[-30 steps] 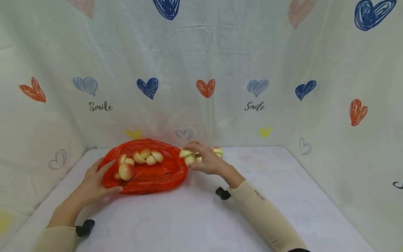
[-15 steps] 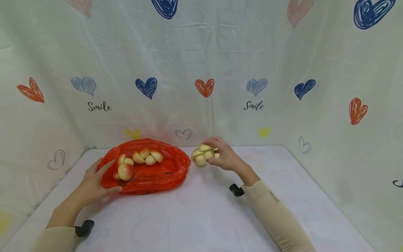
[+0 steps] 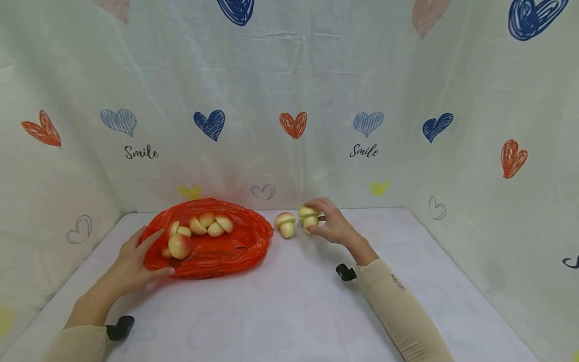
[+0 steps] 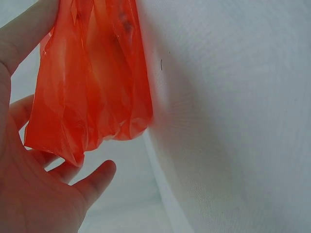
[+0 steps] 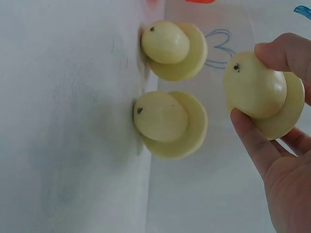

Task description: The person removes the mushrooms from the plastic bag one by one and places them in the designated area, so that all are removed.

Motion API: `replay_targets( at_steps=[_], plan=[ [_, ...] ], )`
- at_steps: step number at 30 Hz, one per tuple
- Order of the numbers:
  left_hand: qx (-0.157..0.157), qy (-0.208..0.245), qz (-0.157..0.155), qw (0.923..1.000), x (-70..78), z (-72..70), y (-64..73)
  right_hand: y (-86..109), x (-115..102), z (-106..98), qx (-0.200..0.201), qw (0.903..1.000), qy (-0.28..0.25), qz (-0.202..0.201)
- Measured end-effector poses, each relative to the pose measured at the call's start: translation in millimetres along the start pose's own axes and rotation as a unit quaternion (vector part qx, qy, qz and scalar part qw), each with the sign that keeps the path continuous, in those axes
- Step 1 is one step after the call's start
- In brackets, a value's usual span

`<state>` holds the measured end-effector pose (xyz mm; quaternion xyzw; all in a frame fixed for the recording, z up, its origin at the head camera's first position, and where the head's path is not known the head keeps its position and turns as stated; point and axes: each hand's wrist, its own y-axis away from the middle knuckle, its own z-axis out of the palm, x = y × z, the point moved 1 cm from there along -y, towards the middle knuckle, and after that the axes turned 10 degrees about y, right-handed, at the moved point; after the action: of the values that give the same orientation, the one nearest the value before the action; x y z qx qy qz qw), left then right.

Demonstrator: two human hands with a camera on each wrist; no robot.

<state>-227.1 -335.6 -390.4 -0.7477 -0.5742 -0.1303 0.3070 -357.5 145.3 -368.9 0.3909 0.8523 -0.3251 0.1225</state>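
Note:
A red plastic bag lies spread open on the left, with several mushrooms inside, their caps blushed red. My left hand is at the bag's left side, fingers spread, index finger over the rim and thumb along the front. In the left wrist view the bag's crumpled side passes between the loose fingers. My right hand pinches a pale mushroom between thumb and fingers, raised off the table. Two mushrooms stand beside it: one farther off, the other nearer.
The mushrooms stand to the right of the bag near the back edge of a white-covered table. A pale curtain printed with hearts closes off the back and both sides.
My right hand has moved right with its mushroom, away from the bag's right edge and past the first standing mushroom. My left hand and the bag have stayed put.

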Motion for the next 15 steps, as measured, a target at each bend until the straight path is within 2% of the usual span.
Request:
replay_targets(
  at_steps=[8, 15],
  plan=[
    [-0.005, 0.0, -0.003, 1.0, 0.9, -0.6, -0.8, 1.8, 17.2, -5.5, 0.011, 0.9996, 0.014, 0.019],
    [-0.012, -0.002, -0.012, 0.9999, 1.9, -1.1, -1.4, 3.8, 31.8, -13.2, -0.004, 0.9983, 0.035, 0.046]
  ],
)
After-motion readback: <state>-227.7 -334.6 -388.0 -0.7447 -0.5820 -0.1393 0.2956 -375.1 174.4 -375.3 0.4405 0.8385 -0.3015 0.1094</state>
